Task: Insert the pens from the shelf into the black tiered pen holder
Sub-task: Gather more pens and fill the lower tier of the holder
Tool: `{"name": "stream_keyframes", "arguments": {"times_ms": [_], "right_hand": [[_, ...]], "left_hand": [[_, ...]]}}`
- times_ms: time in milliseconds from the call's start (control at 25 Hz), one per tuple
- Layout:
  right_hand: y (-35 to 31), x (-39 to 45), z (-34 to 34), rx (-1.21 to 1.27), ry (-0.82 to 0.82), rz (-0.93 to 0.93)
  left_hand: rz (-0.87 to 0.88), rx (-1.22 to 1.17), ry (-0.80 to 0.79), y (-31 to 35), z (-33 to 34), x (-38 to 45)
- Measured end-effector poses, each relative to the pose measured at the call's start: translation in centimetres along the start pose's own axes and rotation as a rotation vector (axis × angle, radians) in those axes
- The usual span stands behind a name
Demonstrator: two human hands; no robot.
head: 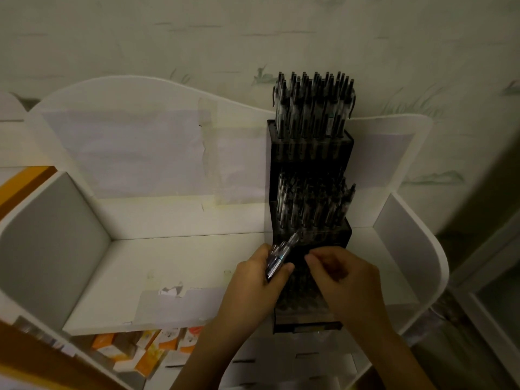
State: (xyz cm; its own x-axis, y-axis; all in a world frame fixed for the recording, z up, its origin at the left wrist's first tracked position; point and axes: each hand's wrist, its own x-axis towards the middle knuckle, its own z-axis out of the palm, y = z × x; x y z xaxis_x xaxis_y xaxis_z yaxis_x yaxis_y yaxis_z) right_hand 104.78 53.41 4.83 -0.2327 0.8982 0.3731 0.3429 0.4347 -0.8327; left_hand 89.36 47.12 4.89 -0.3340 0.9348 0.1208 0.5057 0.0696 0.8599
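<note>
Now the left hand (260, 273) grips a small bundle of pens (280, 256) just before the black tiered pen holder (309, 153), so the pinching right hand (342, 273), contents unclear, should take one pen and lower it upright into the lowest tier.

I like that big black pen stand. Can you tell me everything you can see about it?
The black tiered pen holder stands upright on the white shelf, near its right end. It looks like dark plastic, built in steps. The top and middle tiers are packed with upright pens. The lowest tier is mostly hidden behind the hands: the left hand grips a bunch of pens just in front of it, and the right hand reaches over it.
</note>
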Motion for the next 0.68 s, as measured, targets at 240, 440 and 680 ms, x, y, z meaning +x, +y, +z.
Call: {"name": "stream_keyframes", "arguments": {"times_ms": [240, 440, 680], "right_hand": [[-2.3, 0.9, -0.6, 0.387, -0.107, 0.231], [-2.8, 1.7, -2.9, 0.584, 0.037, 0.331], [-3.4, 2.8, -6.8, 0.389, 0.171, 0.134]], "left_hand": [[0.041, -0.013, -0.080, 0.6, 1.4, -0.2], [0.043, 0.039, -0.069, 0.4, 1.2, -0.1], [-0.022, 0.019, -0.009, -0.1, 0.8, 0.1]]}}
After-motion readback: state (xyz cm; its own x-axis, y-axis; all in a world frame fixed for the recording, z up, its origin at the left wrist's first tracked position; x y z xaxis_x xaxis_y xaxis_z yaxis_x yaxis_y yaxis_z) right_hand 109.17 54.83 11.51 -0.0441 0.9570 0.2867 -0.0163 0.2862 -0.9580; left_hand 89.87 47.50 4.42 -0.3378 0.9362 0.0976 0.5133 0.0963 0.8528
